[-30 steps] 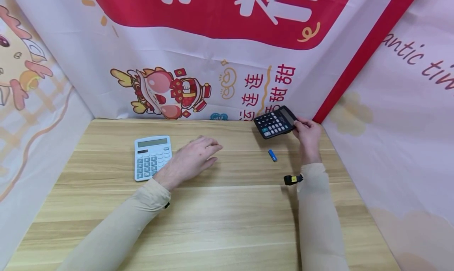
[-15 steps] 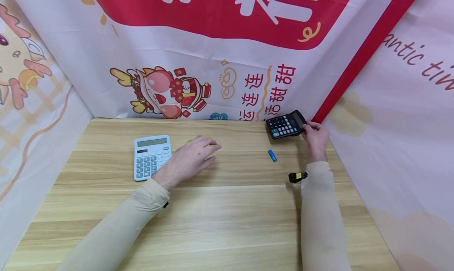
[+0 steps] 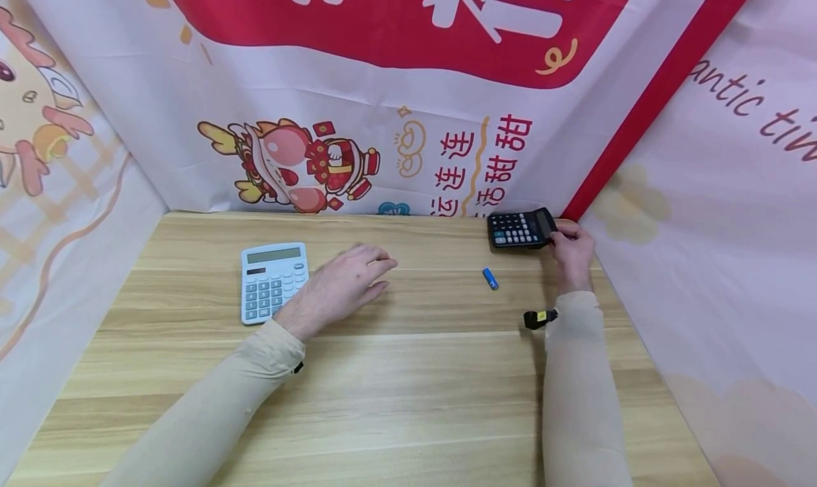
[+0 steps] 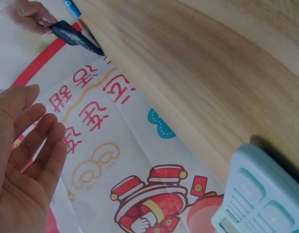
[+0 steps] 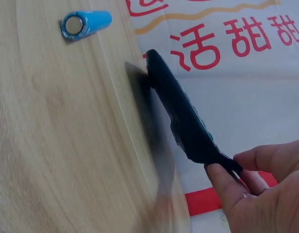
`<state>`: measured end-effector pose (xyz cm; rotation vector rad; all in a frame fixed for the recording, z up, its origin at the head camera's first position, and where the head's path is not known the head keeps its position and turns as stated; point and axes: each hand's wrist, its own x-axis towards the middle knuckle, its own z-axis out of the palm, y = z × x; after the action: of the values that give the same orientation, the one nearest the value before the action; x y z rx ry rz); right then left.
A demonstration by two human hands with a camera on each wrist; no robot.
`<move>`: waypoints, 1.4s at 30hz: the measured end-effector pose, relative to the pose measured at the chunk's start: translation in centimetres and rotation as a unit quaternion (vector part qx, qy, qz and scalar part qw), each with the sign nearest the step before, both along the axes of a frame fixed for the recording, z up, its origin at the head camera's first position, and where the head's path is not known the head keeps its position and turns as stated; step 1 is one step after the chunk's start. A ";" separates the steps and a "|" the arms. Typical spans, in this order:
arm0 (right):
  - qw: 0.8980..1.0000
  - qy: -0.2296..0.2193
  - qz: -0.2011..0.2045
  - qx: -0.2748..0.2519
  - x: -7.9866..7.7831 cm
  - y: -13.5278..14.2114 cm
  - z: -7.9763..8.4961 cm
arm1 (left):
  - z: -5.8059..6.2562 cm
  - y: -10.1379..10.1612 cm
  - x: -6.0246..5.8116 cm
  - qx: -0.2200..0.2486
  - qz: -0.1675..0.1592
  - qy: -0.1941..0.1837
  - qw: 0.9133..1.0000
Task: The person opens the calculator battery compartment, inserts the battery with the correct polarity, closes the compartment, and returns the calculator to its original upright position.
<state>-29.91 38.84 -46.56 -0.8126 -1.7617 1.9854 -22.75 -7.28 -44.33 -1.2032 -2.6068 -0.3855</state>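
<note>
My right hand (image 3: 572,251) pinches a black calculator (image 3: 520,229) by its display end, at the back right of the table. In the right wrist view the calculator (image 5: 181,114) is seen edge-on, tilted, with its left end low near the wood and its shadow beside it. A blue battery (image 3: 490,278) lies on the table in front of it. My left hand (image 3: 345,281) holds nothing, its fingers loosely bent over the table's middle left. Beside that wrist lies a light blue calculator (image 3: 273,283), its lower right corner hidden by the hand.
The wooden table (image 3: 408,395) meets a printed cloth backdrop (image 3: 408,83) at its back edge. More cloth hangs along the left and right sides. A small black camera (image 3: 540,319) juts from the right wrist.
My right hand has carried the black calculator to the right, turning it nearly parallel to the back edge and lowering it. The left hand has stayed almost still.
</note>
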 end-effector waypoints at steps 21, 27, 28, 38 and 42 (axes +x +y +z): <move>0.953 -0.087 0.050 0.286 0.2 -1.5 -0.1 | 0.3 -1.1 -0.2 -0.015 0.047 -0.039 0.998; 0.936 -0.094 0.119 0.319 0.2 -4.1 -0.2 | 0.4 -2.0 -0.7 -0.013 0.073 -0.050 0.996; 0.933 -0.089 0.129 0.323 0.2 -4.6 -0.1 | 0.4 -2.1 -0.8 -0.012 0.076 -0.051 0.996; 0.885 -0.067 0.220 0.404 0.8 -8.2 -0.1 | 0.1 -3.8 -1.6 -0.011 0.134 -0.062 0.989; 0.862 -0.065 0.255 0.433 1.1 -9.1 -0.2 | 0.1 -4.5 -2.0 -0.017 0.154 -0.075 0.985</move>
<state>-28.78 29.75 -46.74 -0.1686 -2.8069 1.0997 -24.71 -11.75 -44.19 -0.7872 -2.8783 -0.3838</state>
